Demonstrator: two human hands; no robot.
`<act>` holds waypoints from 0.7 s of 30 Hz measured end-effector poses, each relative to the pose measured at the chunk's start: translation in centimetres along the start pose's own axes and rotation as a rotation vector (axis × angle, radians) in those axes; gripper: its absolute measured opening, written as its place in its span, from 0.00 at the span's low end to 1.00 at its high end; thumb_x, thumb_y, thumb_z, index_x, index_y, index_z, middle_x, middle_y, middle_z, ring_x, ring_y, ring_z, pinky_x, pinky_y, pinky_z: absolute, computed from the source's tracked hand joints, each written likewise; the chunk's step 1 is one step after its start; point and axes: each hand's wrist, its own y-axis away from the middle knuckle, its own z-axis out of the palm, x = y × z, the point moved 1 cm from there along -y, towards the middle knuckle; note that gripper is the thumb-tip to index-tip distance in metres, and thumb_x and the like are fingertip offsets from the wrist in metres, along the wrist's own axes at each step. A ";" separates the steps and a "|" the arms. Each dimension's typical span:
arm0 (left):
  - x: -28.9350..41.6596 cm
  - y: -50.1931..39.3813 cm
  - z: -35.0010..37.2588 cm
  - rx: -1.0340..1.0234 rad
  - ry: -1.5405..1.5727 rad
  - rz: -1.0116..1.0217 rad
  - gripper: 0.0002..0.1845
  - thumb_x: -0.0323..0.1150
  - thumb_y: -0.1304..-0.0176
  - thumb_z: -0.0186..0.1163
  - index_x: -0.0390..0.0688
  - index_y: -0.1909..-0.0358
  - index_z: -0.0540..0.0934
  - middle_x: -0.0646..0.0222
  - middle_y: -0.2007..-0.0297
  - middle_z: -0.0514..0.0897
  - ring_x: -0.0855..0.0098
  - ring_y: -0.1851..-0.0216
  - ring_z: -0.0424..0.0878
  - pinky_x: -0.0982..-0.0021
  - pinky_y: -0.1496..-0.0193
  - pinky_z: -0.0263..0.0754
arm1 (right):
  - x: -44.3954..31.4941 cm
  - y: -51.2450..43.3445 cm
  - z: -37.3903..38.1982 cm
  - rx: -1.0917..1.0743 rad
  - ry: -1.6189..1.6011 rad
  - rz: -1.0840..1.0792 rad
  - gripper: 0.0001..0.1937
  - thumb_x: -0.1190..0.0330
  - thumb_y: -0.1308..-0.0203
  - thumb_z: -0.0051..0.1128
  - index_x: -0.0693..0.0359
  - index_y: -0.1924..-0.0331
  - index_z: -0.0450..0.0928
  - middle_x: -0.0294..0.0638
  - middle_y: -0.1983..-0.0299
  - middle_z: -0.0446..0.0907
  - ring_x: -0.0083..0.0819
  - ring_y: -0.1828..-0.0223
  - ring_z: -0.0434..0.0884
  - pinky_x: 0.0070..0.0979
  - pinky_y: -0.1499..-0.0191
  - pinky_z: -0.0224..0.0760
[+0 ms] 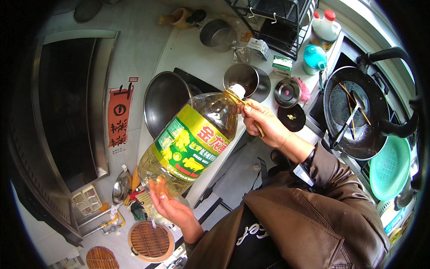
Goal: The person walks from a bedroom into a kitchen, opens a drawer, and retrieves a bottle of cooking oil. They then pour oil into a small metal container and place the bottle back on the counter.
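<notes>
A large clear plastic bottle of cooking oil [188, 144] fills the middle of the view, tilted, with a green and yellow printed label facing up. Its white cap [237, 90] is on. My right hand [262, 119] grips the yellow plastic handle [235, 97] by the neck. Under the bottle's base, my left hand [173, 208] supports it with fingers spread against the plastic. Behind the bottle, partly covered, a dark wok [166, 101] sits on a black cooktop. Close to the cap stands a deep metal pot [263, 84].
Right of me, a sink-side black pan [339, 127] holds a spatula and chopsticks, beside a green plastic basket [389, 168]. Along the counter stand a black dish rack [299, 37], a teal jug [314, 59] and a pot lid [287, 92]. A bamboo steamer lid [149, 239] lies lower left.
</notes>
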 end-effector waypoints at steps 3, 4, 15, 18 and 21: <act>-0.2 0.0 -0.3 0.012 -0.006 0.005 0.26 0.33 0.24 0.47 0.32 0.28 0.67 0.49 0.35 0.74 0.55 0.33 0.72 0.56 0.27 0.63 | 0.2 -0.1 0.0 -0.016 0.005 -0.008 0.09 0.60 0.22 0.50 0.56 0.54 0.74 0.24 0.76 0.64 0.14 0.81 0.57 0.16 0.77 0.47; -0.3 0.0 -0.4 0.011 -0.014 0.006 0.27 0.33 0.24 0.47 0.32 0.28 0.67 0.49 0.35 0.75 0.55 0.33 0.72 0.56 0.27 0.63 | 0.2 -0.1 -0.1 -0.021 0.008 -0.005 0.09 0.59 0.22 0.51 0.55 0.55 0.74 0.24 0.73 0.66 0.14 0.80 0.58 0.16 0.77 0.49; -0.4 0.4 -0.6 -0.005 0.026 -0.050 0.28 0.29 0.27 0.46 0.31 0.27 0.65 0.48 0.33 0.73 0.56 0.30 0.69 0.56 0.24 0.57 | 0.1 -0.1 0.4 0.007 0.007 -0.004 0.10 0.60 0.22 0.50 0.57 0.54 0.73 0.25 0.77 0.63 0.14 0.81 0.56 0.17 0.78 0.47; 0.1 0.3 -0.2 -0.004 0.016 -0.036 0.28 0.29 0.26 0.46 0.32 0.26 0.65 0.49 0.33 0.74 0.57 0.29 0.69 0.56 0.24 0.56 | 0.1 -0.1 0.4 0.007 0.014 -0.013 0.10 0.59 0.21 0.49 0.57 0.55 0.73 0.25 0.77 0.63 0.15 0.81 0.56 0.17 0.78 0.46; 0.6 0.2 0.2 -0.010 0.010 -0.019 0.28 0.28 0.26 0.46 0.31 0.26 0.65 0.49 0.34 0.74 0.57 0.29 0.69 0.56 0.24 0.56 | 0.1 -0.2 0.2 0.003 0.001 -0.010 0.11 0.59 0.22 0.49 0.57 0.55 0.73 0.26 0.78 0.62 0.15 0.81 0.56 0.18 0.78 0.46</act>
